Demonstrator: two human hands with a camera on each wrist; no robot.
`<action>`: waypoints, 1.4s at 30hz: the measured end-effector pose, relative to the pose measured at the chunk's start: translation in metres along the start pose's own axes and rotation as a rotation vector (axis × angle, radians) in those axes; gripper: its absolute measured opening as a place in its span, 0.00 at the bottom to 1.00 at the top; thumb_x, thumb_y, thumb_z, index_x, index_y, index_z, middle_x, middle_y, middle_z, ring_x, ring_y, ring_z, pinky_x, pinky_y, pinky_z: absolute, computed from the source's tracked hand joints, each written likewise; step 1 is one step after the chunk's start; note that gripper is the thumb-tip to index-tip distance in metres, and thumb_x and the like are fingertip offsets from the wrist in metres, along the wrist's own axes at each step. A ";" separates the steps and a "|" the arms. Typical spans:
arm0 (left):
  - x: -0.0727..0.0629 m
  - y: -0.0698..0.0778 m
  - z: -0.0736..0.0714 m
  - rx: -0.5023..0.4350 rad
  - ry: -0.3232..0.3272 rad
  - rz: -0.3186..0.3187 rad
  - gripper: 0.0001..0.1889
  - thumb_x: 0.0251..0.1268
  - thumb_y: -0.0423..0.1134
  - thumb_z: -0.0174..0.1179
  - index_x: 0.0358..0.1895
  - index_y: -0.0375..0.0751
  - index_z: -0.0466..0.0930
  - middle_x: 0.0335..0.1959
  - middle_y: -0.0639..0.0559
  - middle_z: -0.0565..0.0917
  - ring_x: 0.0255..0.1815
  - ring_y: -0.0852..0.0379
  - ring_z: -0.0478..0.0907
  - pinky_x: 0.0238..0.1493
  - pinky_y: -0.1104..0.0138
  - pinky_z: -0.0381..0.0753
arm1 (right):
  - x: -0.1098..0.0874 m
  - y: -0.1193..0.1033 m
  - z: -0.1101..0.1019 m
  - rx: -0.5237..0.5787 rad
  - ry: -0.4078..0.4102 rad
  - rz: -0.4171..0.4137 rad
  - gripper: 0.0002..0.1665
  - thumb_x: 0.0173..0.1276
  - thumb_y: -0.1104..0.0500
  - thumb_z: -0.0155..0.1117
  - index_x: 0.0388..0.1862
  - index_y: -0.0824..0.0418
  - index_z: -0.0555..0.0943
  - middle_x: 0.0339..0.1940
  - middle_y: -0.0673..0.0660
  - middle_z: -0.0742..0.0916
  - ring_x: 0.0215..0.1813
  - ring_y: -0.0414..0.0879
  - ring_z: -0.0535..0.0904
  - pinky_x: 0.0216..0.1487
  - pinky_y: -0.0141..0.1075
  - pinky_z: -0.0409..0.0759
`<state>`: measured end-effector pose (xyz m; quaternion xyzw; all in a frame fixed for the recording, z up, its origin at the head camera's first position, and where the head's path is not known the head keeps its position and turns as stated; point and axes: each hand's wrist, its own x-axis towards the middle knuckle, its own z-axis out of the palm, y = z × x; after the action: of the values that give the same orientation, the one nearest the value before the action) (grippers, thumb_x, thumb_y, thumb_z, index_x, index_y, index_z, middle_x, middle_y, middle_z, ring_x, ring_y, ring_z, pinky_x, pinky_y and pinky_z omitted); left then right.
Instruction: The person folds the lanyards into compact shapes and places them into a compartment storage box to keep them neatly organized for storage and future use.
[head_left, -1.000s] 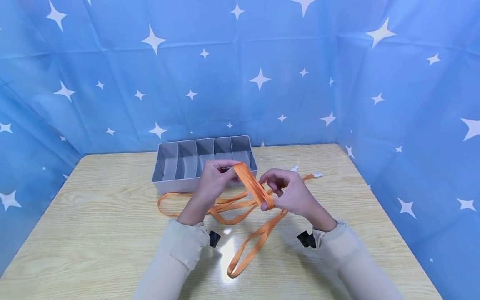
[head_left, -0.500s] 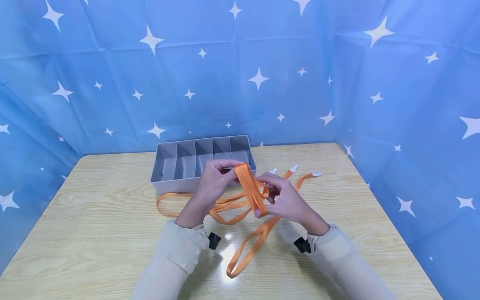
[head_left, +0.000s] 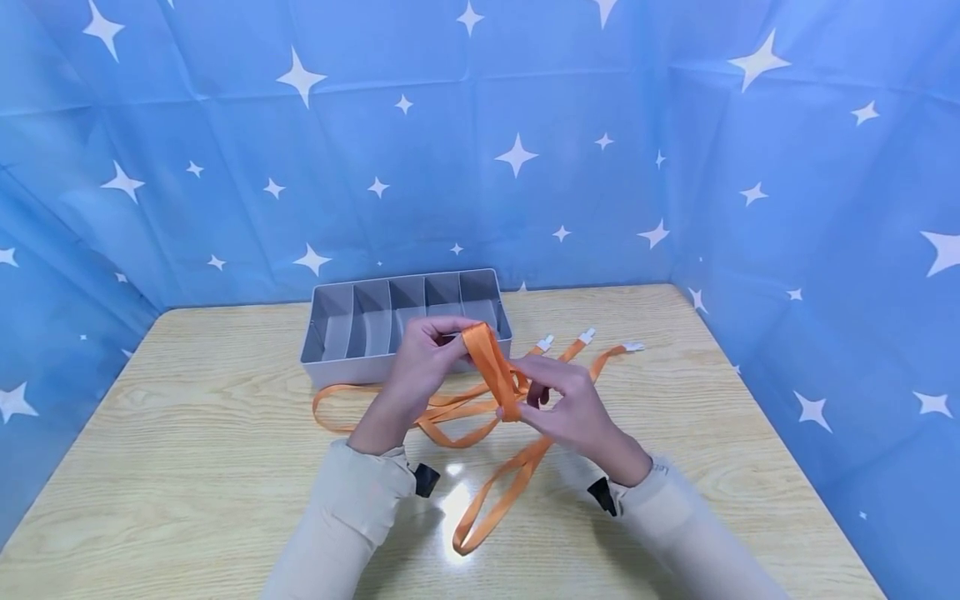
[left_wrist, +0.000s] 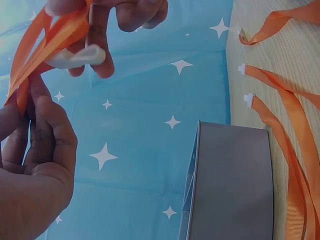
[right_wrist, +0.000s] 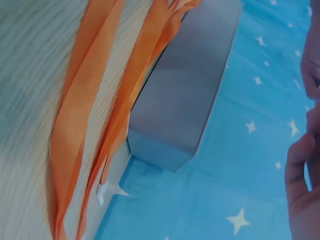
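Observation:
An orange lanyard (head_left: 491, 367), folded into a flat band of several layers, is held up between both hands above the table. My left hand (head_left: 420, 358) pinches its upper end between thumb and fingers. The right hand (head_left: 566, 404) grips the lower end, with the thumb at the near edge. In the left wrist view a white plastic clip (left_wrist: 80, 57) sticks out from the band beside the right hand's fingers. Beneath lie more orange lanyards (head_left: 491, 504), loosely looped. In the right wrist view the right hand (right_wrist: 305, 185) shows only partly, and the band is out of frame.
Behind the hands stands a grey divided box (head_left: 352, 371) with several compartments. White clips (head_left: 587, 335) of the loose lanyards point toward the table's back right. A blue star-patterned curtain (head_left: 442, 167) borders the wooden table (head_left: 187, 450) at the back and sides.
The right hand has shifted left with the band's lower end, so the band hangs more steeply. The left hand has hardly moved. White clips behind the right hand have come into sight.

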<state>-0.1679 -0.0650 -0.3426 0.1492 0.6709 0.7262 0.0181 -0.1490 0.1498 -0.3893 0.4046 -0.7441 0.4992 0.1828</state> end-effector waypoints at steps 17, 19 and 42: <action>0.000 0.005 -0.004 0.047 -0.019 0.027 0.10 0.68 0.31 0.61 0.47 0.28 0.85 0.42 0.43 0.87 0.44 0.49 0.80 0.46 0.63 0.83 | 0.008 -0.015 0.010 0.065 -0.088 0.280 0.21 0.66 0.72 0.65 0.58 0.71 0.81 0.23 0.52 0.84 0.19 0.47 0.78 0.24 0.35 0.80; 0.001 0.005 -0.005 0.048 -0.016 0.050 0.10 0.68 0.30 0.61 0.46 0.27 0.85 0.42 0.42 0.87 0.42 0.50 0.80 0.45 0.63 0.83 | 0.009 -0.015 0.010 0.087 -0.093 0.309 0.21 0.67 0.71 0.66 0.59 0.70 0.80 0.23 0.54 0.84 0.19 0.49 0.78 0.24 0.35 0.80; 0.005 0.009 -0.015 0.097 -0.010 0.063 0.11 0.68 0.29 0.61 0.48 0.25 0.85 0.39 0.41 0.88 0.36 0.52 0.84 0.41 0.61 0.85 | 0.016 -0.021 0.012 0.312 -0.183 0.367 0.09 0.75 0.67 0.58 0.40 0.65 0.86 0.23 0.59 0.81 0.21 0.52 0.76 0.24 0.38 0.77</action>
<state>-0.1750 -0.0795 -0.3335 0.1746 0.7003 0.6921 -0.0085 -0.1411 0.1289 -0.3709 0.3297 -0.7325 0.5941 -0.0439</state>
